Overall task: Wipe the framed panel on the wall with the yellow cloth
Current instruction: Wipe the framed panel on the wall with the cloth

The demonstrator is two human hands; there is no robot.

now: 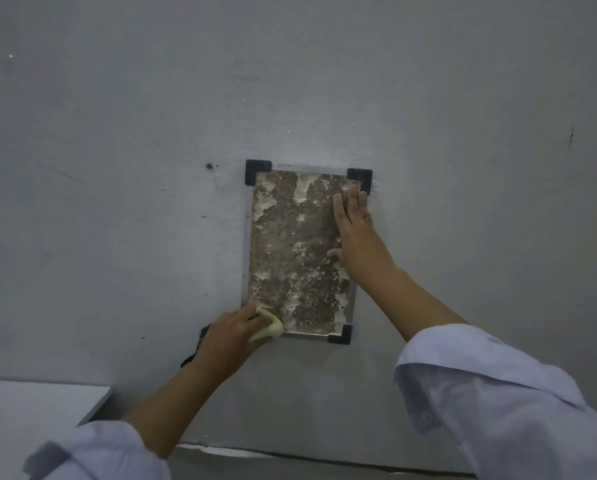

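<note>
Dim, flat, greyish light with faint soft shadows, slight overall softness, wide-angle bending toward the edges.

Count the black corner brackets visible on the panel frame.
3. Top-left bracket, top-right bracket just above the right hand, bottom-right bracket. The bottom-left corner is covered by the left hand holding the yellow cloth, so a fourth may be hidden.

No legible text or markings

One framed panel [299,251] hangs on the wall, with three black corner brackets [257,171] visible at 11, 1 and 5 o'clock. Two hands [354,233], one yellow cloth [271,328], two white sleeves [491,393].
</note>
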